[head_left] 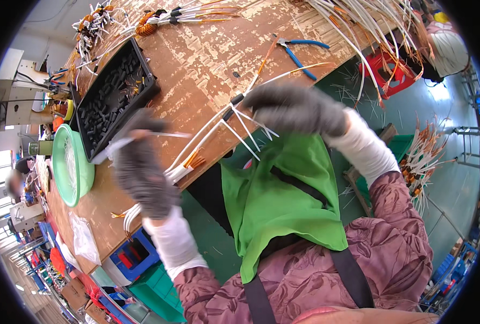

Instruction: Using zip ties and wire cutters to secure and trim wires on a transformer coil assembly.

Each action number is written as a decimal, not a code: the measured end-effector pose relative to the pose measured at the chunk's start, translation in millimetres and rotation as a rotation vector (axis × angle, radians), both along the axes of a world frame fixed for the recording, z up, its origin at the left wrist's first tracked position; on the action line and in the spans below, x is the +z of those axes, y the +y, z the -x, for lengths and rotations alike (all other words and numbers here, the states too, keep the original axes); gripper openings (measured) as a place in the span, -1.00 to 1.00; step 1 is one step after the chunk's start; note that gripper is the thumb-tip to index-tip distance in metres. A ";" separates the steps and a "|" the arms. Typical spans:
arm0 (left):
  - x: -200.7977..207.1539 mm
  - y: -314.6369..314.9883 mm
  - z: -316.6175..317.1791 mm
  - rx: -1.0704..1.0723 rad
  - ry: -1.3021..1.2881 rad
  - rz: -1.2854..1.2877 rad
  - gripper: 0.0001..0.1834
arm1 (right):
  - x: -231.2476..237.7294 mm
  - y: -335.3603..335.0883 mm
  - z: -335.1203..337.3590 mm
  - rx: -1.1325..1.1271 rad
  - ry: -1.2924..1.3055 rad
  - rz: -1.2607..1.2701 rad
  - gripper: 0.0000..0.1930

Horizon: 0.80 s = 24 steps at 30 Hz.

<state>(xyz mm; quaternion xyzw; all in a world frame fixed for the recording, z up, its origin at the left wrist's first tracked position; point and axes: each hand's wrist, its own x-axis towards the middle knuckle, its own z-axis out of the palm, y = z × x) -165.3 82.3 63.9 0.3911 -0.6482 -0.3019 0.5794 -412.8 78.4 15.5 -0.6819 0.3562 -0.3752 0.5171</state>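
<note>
A bundle of white wires (199,141) with black sleeves and bare copper ends lies across the table's near edge. My right hand (299,108), in a grey glove, is at its black-sleeved part; blur hides whether the fingers grip it. Several short white ends hang over the edge beneath that hand. To the left, my left hand (145,167), also gloved in grey, is blurred and curled, with a thin white strip (175,135) sticking out of it toward the bundle. Blue-handled cutting pliers (299,47) lie beyond my right hand.
A black tray (154,89) of small black sleeves sits left on the worn wooden table (196,59), beside a green basin (88,170). Copper coils (146,24) and wires lie at the back. A red stool (394,75) and a green crate (399,146) stand on the right.
</note>
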 end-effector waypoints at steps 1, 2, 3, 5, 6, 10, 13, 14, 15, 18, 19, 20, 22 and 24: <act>9.7 -12.7 -23.9 0.271 -0.219 0.011 -0.77 | 7.4 -8.2 21.7 -0.136 -0.012 -0.023 -0.73; 8.2 -29.0 -51.4 0.360 -0.432 0.009 -0.76 | 17.3 -20.0 46.1 -0.277 -0.045 -0.164 -0.74; -4.2 -49.1 -92.1 0.449 -0.778 0.136 -0.76 | 9.9 -36.5 65.6 -0.378 -0.084 -0.009 -0.76; -34.1 -73.8 -154.2 0.467 -1.311 0.061 -0.76 | -29.2 -87.0 106.7 -0.575 0.257 0.336 -0.77; -51.4 -78.3 -169.2 0.462 -1.293 0.075 -0.76 | -60.5 -109.7 130.3 -0.590 0.422 0.368 -0.72; -68.7 -58.9 -172.8 0.357 -1.110 0.063 -0.70 | -74.4 -110.4 119.4 -0.456 1.125 0.258 -0.35; -39.6 -4.3 -86.3 0.190 -0.500 -0.211 -0.67 | -80.6 -88.5 128.1 -0.444 1.220 0.239 -0.08; -41.5 17.3 -63.9 0.123 -0.445 -0.202 -0.70 | -80.2 -86.8 126.0 -0.459 1.300 0.286 -0.02; -36.2 31.7 -49.9 0.025 -0.705 -0.096 -0.71 | -80.0 -85.0 118.0 -0.476 1.350 0.292 0.02; -72.0 62.3 -5.5 -0.163 -0.843 0.087 -0.40 | -70.7 -90.9 113.7 -0.404 1.323 0.264 0.01; -96.2 64.4 0.6 -0.233 -0.757 0.033 -0.27 | -61.9 -88.3 107.6 -0.406 1.296 0.294 -0.15; -111.0 61.6 10.6 -0.237 -0.758 0.033 -0.27 | -63.8 -86.4 111.8 -0.408 1.296 0.290 -0.15; -127.1 49.8 27.7 -0.002 -0.804 0.165 -0.20 | -68.8 -89.8 121.7 -0.433 1.299 0.339 -0.36; -130.8 23.2 41.4 0.039 -0.815 0.199 -0.22 | -84.0 -91.8 131.9 -0.509 1.335 0.482 -0.49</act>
